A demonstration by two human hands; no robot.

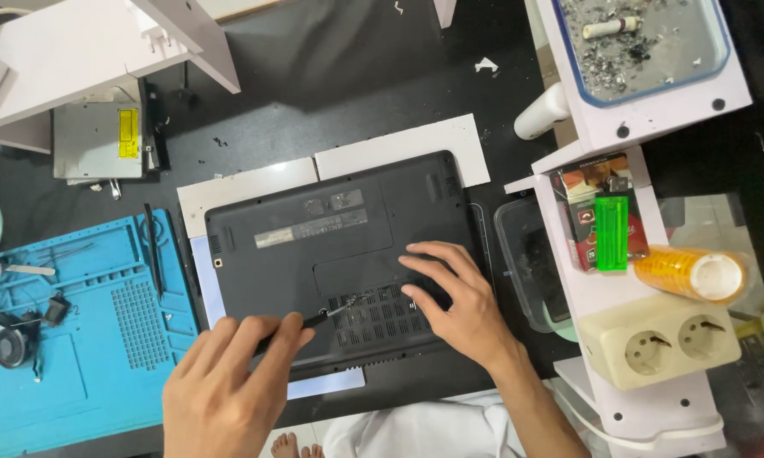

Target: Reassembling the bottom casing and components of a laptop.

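Left hand point(229, 382) closes its grip on a screwdriver point(301, 324), tip at the laptop point(339, 254) vent; right hand point(454, 297) rests open, flat on the laptop; best keep the shaft upright, pressing firmly.

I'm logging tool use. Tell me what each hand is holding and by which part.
The left hand holds a slim black screwdriver by its handle. The right hand holds nothing; it rests flat on the upturned black laptop.
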